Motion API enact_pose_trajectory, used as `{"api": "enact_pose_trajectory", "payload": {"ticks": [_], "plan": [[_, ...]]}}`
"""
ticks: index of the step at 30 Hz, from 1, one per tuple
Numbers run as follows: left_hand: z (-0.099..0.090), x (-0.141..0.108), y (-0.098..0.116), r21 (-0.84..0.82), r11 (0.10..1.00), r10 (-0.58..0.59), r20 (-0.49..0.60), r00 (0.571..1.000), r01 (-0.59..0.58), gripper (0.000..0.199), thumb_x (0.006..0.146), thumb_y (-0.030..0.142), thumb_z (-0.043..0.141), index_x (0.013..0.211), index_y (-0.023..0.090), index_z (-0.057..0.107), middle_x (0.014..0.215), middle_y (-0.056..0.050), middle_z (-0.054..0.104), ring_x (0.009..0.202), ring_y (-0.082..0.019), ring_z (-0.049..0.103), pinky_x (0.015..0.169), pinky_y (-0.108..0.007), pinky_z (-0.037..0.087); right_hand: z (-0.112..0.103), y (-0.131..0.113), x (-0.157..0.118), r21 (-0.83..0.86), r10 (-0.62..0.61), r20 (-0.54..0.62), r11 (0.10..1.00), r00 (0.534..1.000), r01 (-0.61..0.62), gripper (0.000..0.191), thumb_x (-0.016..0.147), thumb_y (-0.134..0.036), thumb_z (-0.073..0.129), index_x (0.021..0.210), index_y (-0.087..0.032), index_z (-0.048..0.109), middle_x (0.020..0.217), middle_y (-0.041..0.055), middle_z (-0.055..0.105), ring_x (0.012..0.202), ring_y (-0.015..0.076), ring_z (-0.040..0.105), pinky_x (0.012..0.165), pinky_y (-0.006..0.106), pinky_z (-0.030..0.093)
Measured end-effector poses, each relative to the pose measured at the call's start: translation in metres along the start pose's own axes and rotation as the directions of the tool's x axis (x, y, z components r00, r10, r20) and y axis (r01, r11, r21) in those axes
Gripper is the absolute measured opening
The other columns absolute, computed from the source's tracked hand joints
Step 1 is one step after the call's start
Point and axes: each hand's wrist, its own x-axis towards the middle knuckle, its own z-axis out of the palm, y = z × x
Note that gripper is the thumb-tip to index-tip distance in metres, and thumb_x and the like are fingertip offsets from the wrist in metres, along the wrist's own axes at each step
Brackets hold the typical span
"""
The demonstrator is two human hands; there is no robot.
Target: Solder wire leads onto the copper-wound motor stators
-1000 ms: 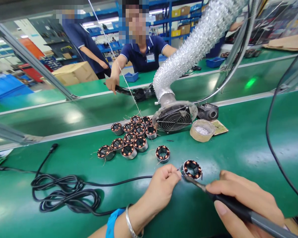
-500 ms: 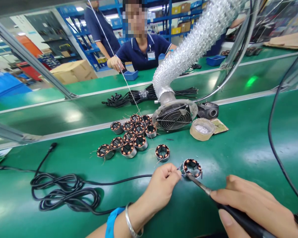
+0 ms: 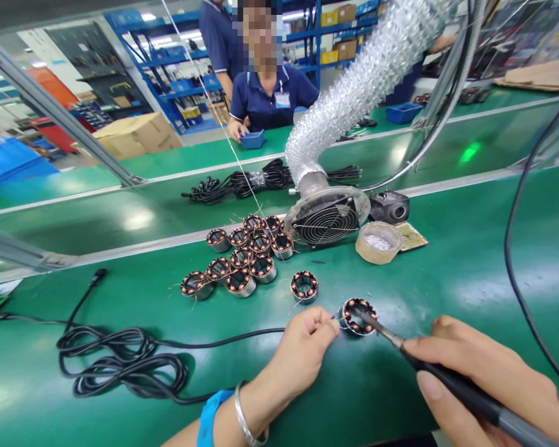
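Note:
My left hand [image 3: 302, 347] is closed in a pinch on the end of a black cable [image 3: 242, 338], close to the left side of a copper-wound stator [image 3: 349, 324]. Thin wire ends show between the fingertips and the stator's rim. In my right hand [image 3: 489, 379] is a soldering iron [image 3: 451, 379] with a black handle, gripped like a pen. Its metal tip points left and lies over the stator's ring opening; whether it touches the windings I cannot tell. Another stator [image 3: 304, 287] stands just behind my left hand.
Several stators [image 3: 240, 282] cluster at centre left. Behind them are a fan [image 3: 328, 223] on a silver duct [image 3: 349, 93], and a round tub [image 3: 378, 242]. Coiled cable [image 3: 121, 357] lies left. Across the bench a co-worker [image 3: 274, 93] touches a blue tray [image 3: 252, 139].
The soldering iron's tip has shifted from the stator's near left rim to over its opening. A co-worker's hand has lowered to the blue tray, and the cable bundle behind has slid slightly left.

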Motion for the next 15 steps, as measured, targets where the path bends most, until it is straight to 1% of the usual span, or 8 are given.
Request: {"api": "enact_pose_trajectory", "payload": {"ticks": [2,4,6,8,10,12,13,15], "plan": [[0.0,0.0,0.0,-0.006,1.0,0.001,-0.003,1.0,-0.001,0.026,0.075,0.043,0.054,0.065,0.021,0.044,0.049,0.012,0.028,0.046,-0.006,0.019,0.049,-0.025,0.019,-0.002,0.008,0.001,-0.018,0.003,-0.036,1.0,0.999,-0.004,0.028,0.082,-0.006,0.056,0.105,-0.019,0.064,0.069,0.0022,0.06,0.057,0.0168,0.059,0.048,0.03,0.046],[0.0,0.0,0.0,-0.016,1.0,0.0,-0.005,1.0,0.0,0.027,0.074,0.044,0.054,0.064,0.021,0.044,0.049,0.012,0.028,0.046,-0.006,0.019,0.049,-0.024,0.019,-0.002,0.025,0.0,-0.097,-0.023,-0.131,0.995,0.991,0.011,0.027,0.084,-0.006,0.058,0.106,-0.02,0.065,0.075,0.0028,0.062,0.06,0.0163,0.058,0.053,0.03,0.046],[0.0,0.0,0.0,-0.026,1.0,-0.004,-0.001,1.0,0.004,0.028,0.074,0.044,0.055,0.064,0.021,0.044,0.049,0.012,0.029,0.046,-0.006,0.019,0.049,-0.024,0.018,-0.001,0.048,0.0,-0.21,-0.067,-0.212,0.977,0.975,0.021,0.027,0.086,-0.007,0.061,0.108,-0.022,0.066,0.083,0.0041,0.065,0.066,0.0172,0.058,0.061,0.032,0.047],[0.001,0.001,0.001,-0.038,0.999,-0.01,0.004,1.0,0.01,0.028,0.074,0.044,0.056,0.065,0.02,0.045,0.048,0.012,0.028,0.046,-0.006,0.019,0.048,-0.024,0.017,0.001,0.074,0.001,-0.305,-0.082,-0.236,0.952,0.968,0.006,0.027,0.088,-0.009,0.063,0.111,-0.022,0.066,0.092,0.0076,0.067,0.075,0.0201,0.061,0.069,0.034,0.049],[0.001,0.001,0.001,-0.055,0.998,-0.019,0.004,1.0,0.019,0.029,0.073,0.045,0.057,0.064,0.02,0.045,0.048,0.012,0.028,0.045,-0.006,0.018,0.047,-0.023,0.016,0.002,0.097,0.003,-0.363,-0.034,-0.175,0.931,0.984,-0.033,0.022,0.091,-0.015,0.062,0.112,-0.02,0.066,0.091,0.0095,0.068,0.079,0.0223,0.062,0.073,0.035,0.05],[0.001,0.0,0.003,-0.08,0.996,-0.033,0.0,0.999,0.033,0.03,0.072,0.046,0.058,0.064,0.02,0.046,0.047,0.012,0.027,0.044,-0.005,0.016,0.046,-0.023,0.014,0.004,0.111,0.004,-0.368,0.014,-0.096,0.929,0.995,-0.049,0.018,0.095,-0.022,0.059,0.111,-0.019,0.066,0.087,0.0079,0.069,0.073,0.021,0.063,0.069,0.034,0.051],[0.001,0.0,0.004,-0.098,0.994,-0.042,0.006,0.999,0.042,0.031,0.071,0.047,0.059,0.065,0.019,0.047,0.046,0.013,0.027,0.043,-0.005,0.016,0.045,-0.022,0.013,0.006,0.113,0.004,-0.348,0.028,-0.07,0.936,0.997,-0.05,0.018,0.096,-0.023,0.057,0.112,-0.019,0.065,0.083,0.006,0.069,0.068,0.019,0.063,0.064,0.032,0.051],[-0.001,0.0,0.006,-0.149,0.987,-0.059,0.024,0.998,0.062,0.033,0.07,0.049,0.062,0.067,0.018,0.051,0.046,0.013,0.027,0.042,-0.004,0.015,0.043,-0.022,0.012,0.009,0.107,0.005,-0.273,0.032,-0.047,0.961,0.998,-0.043,0.021,0.097,-0.018,0.053,0.115,-0.019,0.062,0.076,0.0013,0.066,0.057,0.0142,0.061,0.056,0.027,0.05]]}}
